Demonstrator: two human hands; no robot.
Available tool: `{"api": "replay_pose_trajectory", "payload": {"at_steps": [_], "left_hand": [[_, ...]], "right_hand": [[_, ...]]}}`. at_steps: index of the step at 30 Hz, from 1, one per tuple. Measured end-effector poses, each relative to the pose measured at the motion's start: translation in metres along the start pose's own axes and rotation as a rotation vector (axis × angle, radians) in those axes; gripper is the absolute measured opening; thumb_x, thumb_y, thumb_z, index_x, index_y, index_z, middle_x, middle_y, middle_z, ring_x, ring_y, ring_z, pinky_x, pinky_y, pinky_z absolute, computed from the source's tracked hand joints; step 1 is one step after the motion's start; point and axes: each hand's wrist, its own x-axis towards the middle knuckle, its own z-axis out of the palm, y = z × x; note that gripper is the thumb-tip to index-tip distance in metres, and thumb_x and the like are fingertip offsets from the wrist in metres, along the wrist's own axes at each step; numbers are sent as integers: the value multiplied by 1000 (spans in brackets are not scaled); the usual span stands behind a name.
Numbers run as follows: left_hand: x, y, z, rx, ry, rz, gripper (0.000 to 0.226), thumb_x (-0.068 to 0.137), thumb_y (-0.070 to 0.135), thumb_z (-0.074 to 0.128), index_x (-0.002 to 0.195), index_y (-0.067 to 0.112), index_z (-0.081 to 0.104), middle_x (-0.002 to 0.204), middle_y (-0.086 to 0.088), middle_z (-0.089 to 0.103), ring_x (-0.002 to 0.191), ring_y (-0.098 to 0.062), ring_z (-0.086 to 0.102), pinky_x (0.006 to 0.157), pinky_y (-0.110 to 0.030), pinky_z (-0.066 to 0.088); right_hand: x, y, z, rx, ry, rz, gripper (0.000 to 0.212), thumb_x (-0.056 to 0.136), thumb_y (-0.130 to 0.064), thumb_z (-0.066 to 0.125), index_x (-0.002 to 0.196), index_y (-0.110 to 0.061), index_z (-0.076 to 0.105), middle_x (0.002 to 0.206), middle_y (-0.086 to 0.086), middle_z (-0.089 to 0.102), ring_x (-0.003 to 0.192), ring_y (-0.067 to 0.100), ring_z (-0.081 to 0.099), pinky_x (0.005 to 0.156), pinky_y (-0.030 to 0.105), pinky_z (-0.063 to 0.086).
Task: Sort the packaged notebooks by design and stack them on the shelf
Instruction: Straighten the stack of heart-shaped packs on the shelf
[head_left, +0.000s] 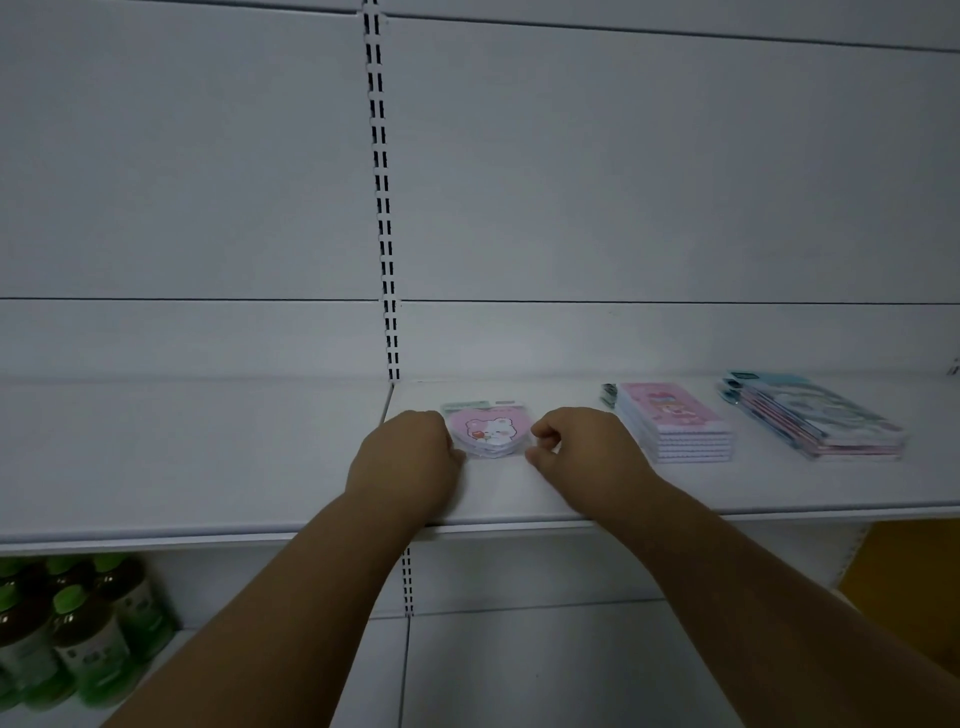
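Head view: I judge I'm squaring up the heart-shaped notebooks (491, 434) on the shelf (519, 493), left hand (408, 457) curled against their left edge, right hand (576, 447) loosely curled beside the right, its grip on them unclear. Next, fetch more packs, matching the pink stack (672, 423) or the blue stack (813, 415).

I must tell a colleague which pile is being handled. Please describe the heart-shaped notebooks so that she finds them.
On the white shelf, look just right of the slotted upright. The heart-shaped notebooks lie between the two hands, the only pile that is not rectangular.
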Motion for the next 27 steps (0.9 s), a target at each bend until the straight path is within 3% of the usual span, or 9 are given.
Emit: {"api": "replay_pose_trajectory", "payload": {"at_steps": [9,12,14,18,27], "left_hand": [[-16,0,-9,-17,-5,24,25,83,45,62,76,21,63,76,3,62,72,-16,56,60,-26,36],[-20,-2,-11,-98,13,7,25,81,46,65,92,25,58,88,5,61,81,-15,56,66,-27,39],[-22,-1,-12,-143,34,24,25,81,43,66,99,29,55,92,8,60,83,-14,57,67,-28,42],[-23,1,-16,-161,39,93,7,85,27,63,91,28,63,91,8,68,82,-13,58,67,-24,40],[-26,3,-18,-159,48,96,2,87,25,62,86,25,65,90,6,68,82,-14,58,66,-23,36]], "right_hand": [[-20,11,-9,-3,7,-63,26,87,-28,63,111,-20,67,102,-4,70,79,5,51,75,19,38],[-21,10,-10,-3,7,-83,21,89,-23,60,108,-20,66,99,-3,70,78,7,53,73,19,39],[-19,10,-10,-14,-5,-88,17,89,-22,61,104,-20,67,97,-2,70,76,8,53,69,18,36],[-16,9,-10,-5,-24,-101,14,87,-21,62,98,-20,70,94,-2,69,75,7,52,61,15,33],[-15,12,-11,27,-21,-99,13,87,-22,61,95,-20,72,91,-5,68,72,3,50,61,3,29]]}}
